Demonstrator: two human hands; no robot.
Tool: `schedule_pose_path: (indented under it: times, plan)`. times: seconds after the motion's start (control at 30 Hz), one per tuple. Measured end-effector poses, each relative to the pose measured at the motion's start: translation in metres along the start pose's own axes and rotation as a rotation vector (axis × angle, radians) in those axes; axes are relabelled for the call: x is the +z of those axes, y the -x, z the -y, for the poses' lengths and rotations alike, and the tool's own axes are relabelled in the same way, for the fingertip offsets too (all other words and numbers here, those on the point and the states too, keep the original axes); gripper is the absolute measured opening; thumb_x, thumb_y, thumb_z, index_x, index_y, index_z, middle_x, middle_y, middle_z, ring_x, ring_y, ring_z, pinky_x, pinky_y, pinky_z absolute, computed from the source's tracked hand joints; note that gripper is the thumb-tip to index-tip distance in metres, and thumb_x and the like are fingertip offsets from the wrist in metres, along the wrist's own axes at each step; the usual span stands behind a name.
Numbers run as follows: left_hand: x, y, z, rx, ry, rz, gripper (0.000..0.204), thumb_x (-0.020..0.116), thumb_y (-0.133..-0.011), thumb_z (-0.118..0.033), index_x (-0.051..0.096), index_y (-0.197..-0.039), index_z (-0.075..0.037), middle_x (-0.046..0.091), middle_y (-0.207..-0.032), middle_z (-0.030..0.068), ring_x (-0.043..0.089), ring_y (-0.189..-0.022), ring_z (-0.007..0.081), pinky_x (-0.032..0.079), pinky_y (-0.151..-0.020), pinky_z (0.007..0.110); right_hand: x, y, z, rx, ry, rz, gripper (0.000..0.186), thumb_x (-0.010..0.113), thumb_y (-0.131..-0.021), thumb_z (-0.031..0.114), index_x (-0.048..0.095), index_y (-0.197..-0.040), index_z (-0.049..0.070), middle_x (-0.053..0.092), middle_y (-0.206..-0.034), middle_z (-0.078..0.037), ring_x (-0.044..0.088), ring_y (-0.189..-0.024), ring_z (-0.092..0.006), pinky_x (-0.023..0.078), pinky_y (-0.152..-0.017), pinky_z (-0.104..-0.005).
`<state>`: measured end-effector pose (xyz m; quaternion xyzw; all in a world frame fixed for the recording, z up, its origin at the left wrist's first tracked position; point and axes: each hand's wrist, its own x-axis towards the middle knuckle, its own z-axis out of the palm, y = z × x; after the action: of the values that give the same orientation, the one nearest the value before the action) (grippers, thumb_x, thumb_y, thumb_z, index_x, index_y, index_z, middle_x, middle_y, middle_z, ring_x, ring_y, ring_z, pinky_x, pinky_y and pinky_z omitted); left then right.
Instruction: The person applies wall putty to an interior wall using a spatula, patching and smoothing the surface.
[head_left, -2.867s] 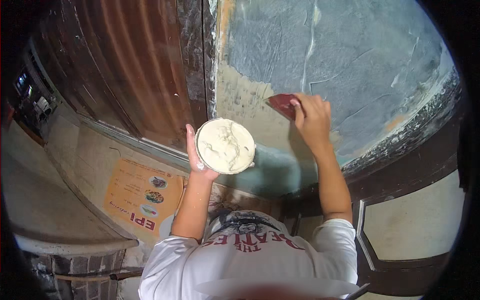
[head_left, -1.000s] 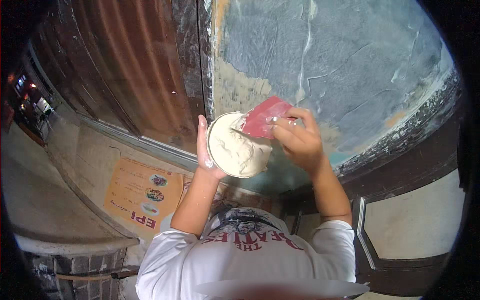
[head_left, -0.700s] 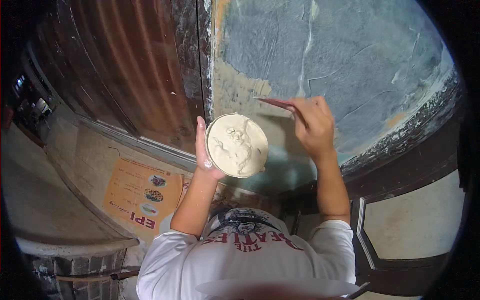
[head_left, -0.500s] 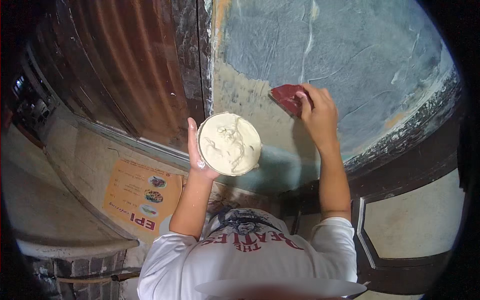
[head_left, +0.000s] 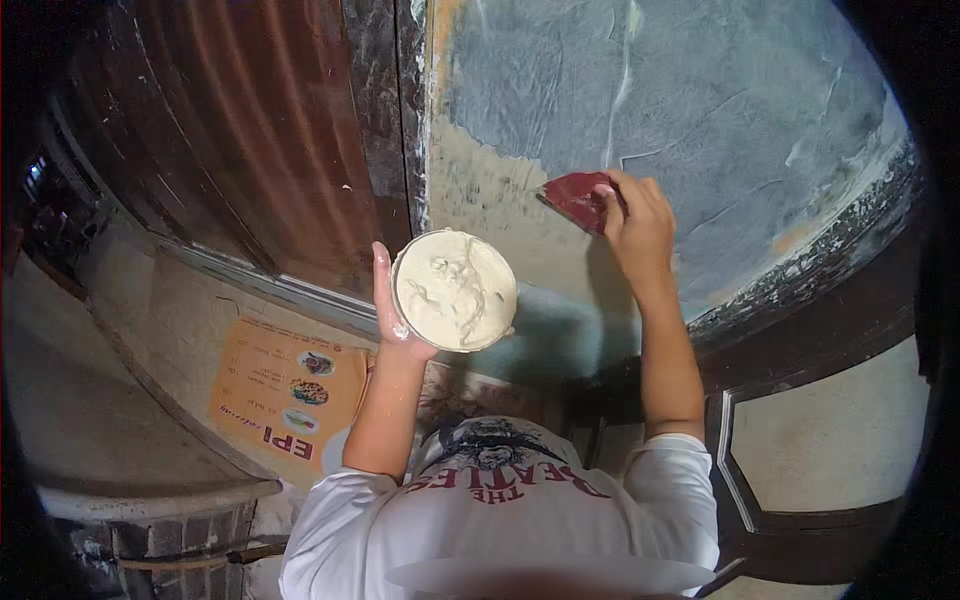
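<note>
My left hand (head_left: 394, 310) holds up a round tub of cream-coloured putty (head_left: 456, 290), its thumb along the left rim and its other fingers hidden beneath. The putty's surface is lumpy and swirled. Between the thumb and fingers of my right hand (head_left: 640, 220) is a dark red putty scraper (head_left: 580, 199). The scraper's edge points left against the wall (head_left: 560, 90), at the border between a grey-blue area and a pale putty-coated strip (head_left: 490, 190). White smears mark the left thumb and palm.
A brown wooden door (head_left: 230, 120) stands left of the wall, with a dark frame between. An orange poster (head_left: 285, 390) with food pictures is at lower left, above a brick-patterned ledge (head_left: 170, 530). Dark trim with pale panels (head_left: 830, 430) lies at lower right.
The scraper and my right hand have barely moved on the wall. The tub in my left hand has shifted slightly left, and the whole view has moved a little.
</note>
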<state>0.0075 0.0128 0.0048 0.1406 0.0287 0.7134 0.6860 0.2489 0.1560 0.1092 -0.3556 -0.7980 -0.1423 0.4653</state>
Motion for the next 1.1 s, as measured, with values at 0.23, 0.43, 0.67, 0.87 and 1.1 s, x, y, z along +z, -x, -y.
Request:
schedule_pose_path:
  times: [0.23, 0.43, 0.67, 0.87, 1.1]
  plan:
    - [0.005, 0.006, -0.001, -0.038, 0.026, 0.063, 0.091, 0.038, -0.096, -0.075, 0.053, -0.14, 0.003, 0.059, -0.138, 0.0243, 0.061, -0.123, 0.0411, 0.048, -0.104, 0.059, 0.0, -0.007, -0.008, -0.035, 0.072, -0.068, 0.019, 0.072, -0.088, 0.014, 0.072, -0.107, 0.012, 0.072, -0.093, -0.005, 0.063, -0.088, -0.0262, 0.046, -0.075, -0.0403]
    - [-0.002, 0.008, -0.003, 0.02, 0.006, -0.059, 0.092, 0.039, -0.095, -0.076, 0.053, -0.14, 0.004, 0.058, -0.138, 0.0256, 0.06, -0.122, 0.0424, 0.048, -0.104, 0.059, 0.004, 0.006, 0.0, -0.043, 0.082, 0.049, 0.017, 0.071, -0.089, 0.014, 0.072, -0.106, 0.011, 0.073, -0.091, -0.006, 0.064, -0.088, -0.0267, 0.046, -0.075, -0.0403]
    - [0.002, 0.016, -0.005, -0.018, 0.009, 0.043, 0.093, 0.038, -0.095, -0.076, 0.052, -0.141, 0.003, 0.057, -0.14, 0.0251, 0.059, -0.123, 0.0433, 0.049, -0.102, 0.061, -0.002, -0.002, -0.003, -0.003, -0.011, -0.099, 0.018, 0.072, -0.088, 0.012, 0.072, -0.106, 0.012, 0.072, -0.09, -0.004, 0.064, -0.088, -0.0267, 0.046, -0.075, -0.0408]
    - [0.004, 0.017, -0.003, 0.022, -0.007, -0.005, 0.091, 0.039, -0.096, -0.074, 0.055, -0.138, 0.005, 0.06, -0.136, 0.0253, 0.062, -0.12, 0.0406, 0.05, -0.103, 0.057, 0.007, 0.002, 0.0, -0.019, 0.089, -0.002, 0.017, 0.072, -0.088, 0.013, 0.072, -0.105, 0.012, 0.073, -0.091, -0.003, 0.063, -0.089, -0.0268, 0.045, -0.074, -0.0412]
    - [0.011, 0.024, -0.004, 0.031, -0.002, 0.042, 0.09, 0.04, -0.096, -0.074, 0.055, -0.137, 0.006, 0.061, -0.135, 0.0255, 0.063, -0.119, 0.0403, 0.052, -0.102, 0.055, 0.003, 0.007, 0.002, 0.068, 0.002, -0.04, 0.016, 0.07, -0.09, 0.016, 0.072, -0.105, 0.011, 0.074, -0.097, -0.004, 0.064, -0.09, -0.0275, 0.047, -0.078, -0.0414]
